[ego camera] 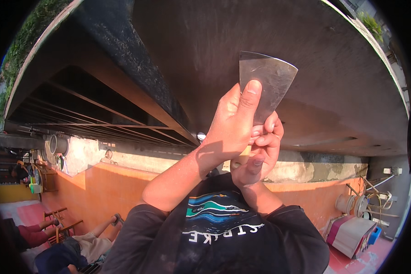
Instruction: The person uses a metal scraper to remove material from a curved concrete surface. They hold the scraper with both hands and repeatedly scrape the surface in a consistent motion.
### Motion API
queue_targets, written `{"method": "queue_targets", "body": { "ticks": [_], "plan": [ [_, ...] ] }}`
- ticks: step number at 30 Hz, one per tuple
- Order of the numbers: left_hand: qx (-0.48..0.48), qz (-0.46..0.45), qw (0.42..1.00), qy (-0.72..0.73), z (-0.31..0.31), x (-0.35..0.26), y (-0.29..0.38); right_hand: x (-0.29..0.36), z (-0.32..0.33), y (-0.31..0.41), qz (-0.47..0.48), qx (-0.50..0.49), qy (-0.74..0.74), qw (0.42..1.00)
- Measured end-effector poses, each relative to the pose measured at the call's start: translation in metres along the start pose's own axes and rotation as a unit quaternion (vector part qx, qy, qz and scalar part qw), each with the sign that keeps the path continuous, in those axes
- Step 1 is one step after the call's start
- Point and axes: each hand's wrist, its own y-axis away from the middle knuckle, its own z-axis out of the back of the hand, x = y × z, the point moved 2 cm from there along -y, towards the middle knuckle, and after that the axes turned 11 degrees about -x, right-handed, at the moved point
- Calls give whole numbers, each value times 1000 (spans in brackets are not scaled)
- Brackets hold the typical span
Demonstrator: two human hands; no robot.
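Note:
A putty knife with a broad steel blade is held up in front of the dark wall, its wide edge pointing up and slightly right. My left hand grips the lower blade, its thumb flat on the metal face and its fingers mostly behind. Around the pale yellow handle curl the fingers of my right hand, below and right of my left. The handle's rounded end, with a hole, shows between my wrists; the rest is largely covered by fingers. Specks of pale dust dot my left forearm.
A dark, smooth wall rises before me, with a barred metal grille at left. Behind me runs a low orange wall. Two people sit on chairs at lower left. At right are a covered box and round containers.

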Motion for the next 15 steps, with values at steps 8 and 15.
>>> {"method": "queue_targets", "body": {
  "ticks": [8, 15],
  "plan": [
    [-110, 136, 983, -58, 6, 13, 6, -2, 1, 11, -35, -20, -10, 999],
    [-29, 97, 995, 4, 5, 7, 5, -5, 4, 8, -15, 5, -46, 999]
  ]
}}
